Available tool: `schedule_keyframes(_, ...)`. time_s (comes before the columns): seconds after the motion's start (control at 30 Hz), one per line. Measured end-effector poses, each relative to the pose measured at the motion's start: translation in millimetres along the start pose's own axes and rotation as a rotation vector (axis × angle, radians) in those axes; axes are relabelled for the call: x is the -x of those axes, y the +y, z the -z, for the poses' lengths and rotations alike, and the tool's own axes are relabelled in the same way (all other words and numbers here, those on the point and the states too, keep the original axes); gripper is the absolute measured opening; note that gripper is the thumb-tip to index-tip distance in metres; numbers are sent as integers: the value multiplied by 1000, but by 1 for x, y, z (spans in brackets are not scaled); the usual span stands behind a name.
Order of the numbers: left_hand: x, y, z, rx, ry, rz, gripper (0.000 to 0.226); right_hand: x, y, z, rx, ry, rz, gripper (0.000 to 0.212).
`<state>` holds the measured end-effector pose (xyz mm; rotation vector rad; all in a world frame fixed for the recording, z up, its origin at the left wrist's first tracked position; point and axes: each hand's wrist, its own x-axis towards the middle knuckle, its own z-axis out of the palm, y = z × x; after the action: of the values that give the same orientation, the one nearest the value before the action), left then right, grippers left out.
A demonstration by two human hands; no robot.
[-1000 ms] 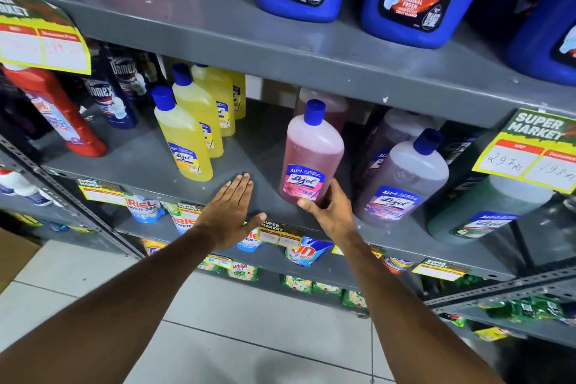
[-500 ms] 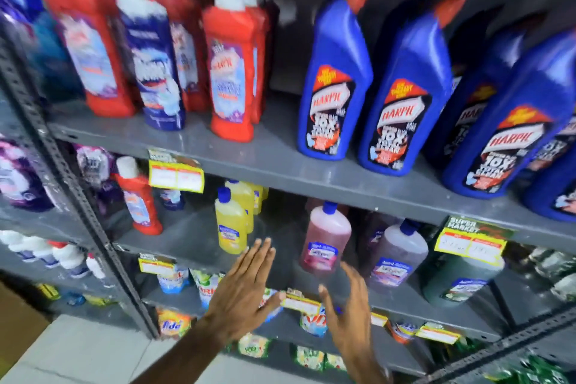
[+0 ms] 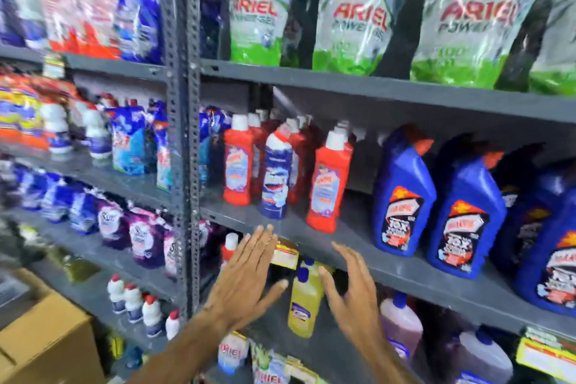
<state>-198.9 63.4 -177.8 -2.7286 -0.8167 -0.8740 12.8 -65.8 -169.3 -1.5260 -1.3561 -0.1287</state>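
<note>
**Hovering both open hands around the yellow bottle**

I have my left hand (image 3: pixel 246 274) and right hand (image 3: pixel 352 296) up at the grey shelf (image 3: pixel 355 234), fingers straight, each grip open and holding nothing. The yellow bottle (image 3: pixel 304 301) stands one level down, between the two palms and a little deeper in. It's upright, long axis vertical, blue cap on top, label facing me. The right hand looks nearer, thumb just beside the bottle's shoulder. Blur hides whether it touches. I'd judge a sideways close from the right suits best.
</note>
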Motion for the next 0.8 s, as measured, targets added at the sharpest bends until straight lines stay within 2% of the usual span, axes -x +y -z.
schedule_keyframes(0.2, -16, -39, 33, -99, 31, 138, 88, -59, -33, -29, -128, -83, 58, 47)
schedule_keyframes(0.4, -21, -82, 29, -110, -44, 262, 91, -99, -35, -70, -125, -146, -49, 68)
schedule_keyframes(0.63, -47, -145, 8, -86, -195, 281, 99, -146, -31, -122, -127, -123, -184, 71)
schedule_keyframes(0.8, -64, -173, -6, -135, -289, 198, 99, -174, -34, -148, -200, -44, -353, 75)
